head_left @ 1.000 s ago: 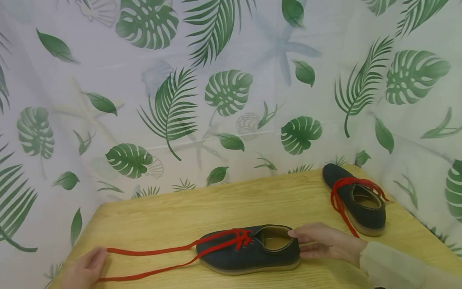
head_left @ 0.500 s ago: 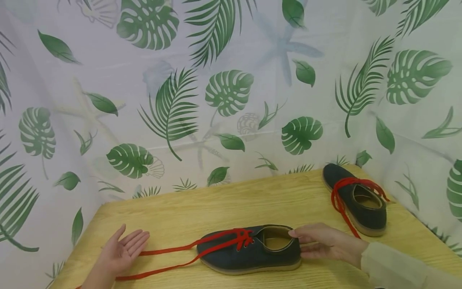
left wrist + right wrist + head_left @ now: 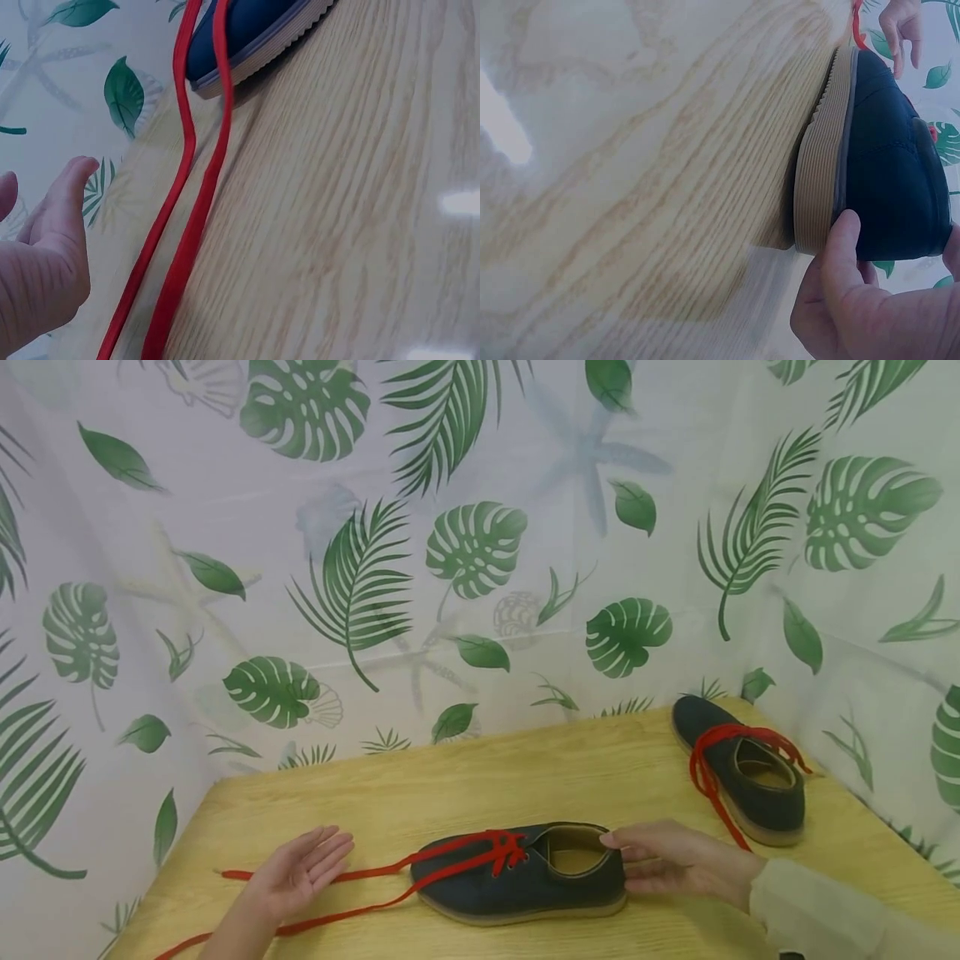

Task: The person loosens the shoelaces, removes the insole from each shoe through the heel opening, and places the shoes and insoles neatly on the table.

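Observation:
A dark navy shoe (image 3: 480, 893) lies sole down on the wooden table, toe to the left. Its two red laces (image 3: 375, 908) stretch leftward from the eyelets past the toe. My right hand (image 3: 678, 864) holds the heel, thumb at the collar and fingers against the back, as the right wrist view also shows. Above the laces my left hand (image 3: 300, 872) hovers with palm up and fingers extended, holding nothing. In the left wrist view both laces run beside that hand (image 3: 49, 255), apart from it.
A second navy shoe (image 3: 738, 772) stands at the table's back right, its red laces (image 3: 712, 760) draped over it. White cloth (image 3: 480, 693) printed with green leaves surrounds the wooden table (image 3: 360, 802) at the back and sides.
My left hand has let go of the lace ends, turned palm up and moved right toward the shoe's toe. The laces now lie loose. My right hand keeps its hold on the heel.

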Demonstrator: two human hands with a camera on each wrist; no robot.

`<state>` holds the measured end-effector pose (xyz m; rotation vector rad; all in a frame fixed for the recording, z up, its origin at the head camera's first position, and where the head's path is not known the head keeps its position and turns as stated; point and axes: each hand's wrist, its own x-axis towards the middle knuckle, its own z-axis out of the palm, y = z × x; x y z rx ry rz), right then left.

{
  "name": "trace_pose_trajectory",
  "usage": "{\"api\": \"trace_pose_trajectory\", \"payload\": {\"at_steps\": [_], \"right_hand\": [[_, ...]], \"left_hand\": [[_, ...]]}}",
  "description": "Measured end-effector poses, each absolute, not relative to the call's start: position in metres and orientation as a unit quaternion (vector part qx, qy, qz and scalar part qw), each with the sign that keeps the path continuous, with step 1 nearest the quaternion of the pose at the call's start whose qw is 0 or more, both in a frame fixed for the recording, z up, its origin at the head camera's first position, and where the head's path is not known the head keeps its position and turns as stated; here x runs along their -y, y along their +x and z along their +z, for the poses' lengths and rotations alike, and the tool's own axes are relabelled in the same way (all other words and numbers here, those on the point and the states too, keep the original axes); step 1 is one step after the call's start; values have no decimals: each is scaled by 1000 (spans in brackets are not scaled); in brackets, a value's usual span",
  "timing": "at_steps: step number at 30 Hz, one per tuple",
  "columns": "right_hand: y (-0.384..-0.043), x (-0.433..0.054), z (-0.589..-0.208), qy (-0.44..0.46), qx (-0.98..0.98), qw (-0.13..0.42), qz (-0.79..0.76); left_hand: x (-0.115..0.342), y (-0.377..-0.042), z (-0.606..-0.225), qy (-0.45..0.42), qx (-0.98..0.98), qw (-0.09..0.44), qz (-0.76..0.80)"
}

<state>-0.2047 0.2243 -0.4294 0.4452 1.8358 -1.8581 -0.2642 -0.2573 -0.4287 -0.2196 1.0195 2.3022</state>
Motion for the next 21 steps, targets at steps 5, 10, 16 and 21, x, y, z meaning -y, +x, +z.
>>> {"api": "trace_pose_trajectory", "payload": {"at_steps": [5,10,16,21], "right_hand": [[-206,-223,-429,164,-672,241,-681],[-205,-222,-430,161,-675,240,-678],[-204,-222,-428,161,-675,235,-680],[-204,-222,-429,162,-676,233,-680]], "left_hand": [[237,-260,-428,-60,-393,325,858],[218,-254,-430,-58,-442,337,830],[196,-248,-427,-48,-451,355,818],[174,-239,-425,-51,-456,363,811]]}}
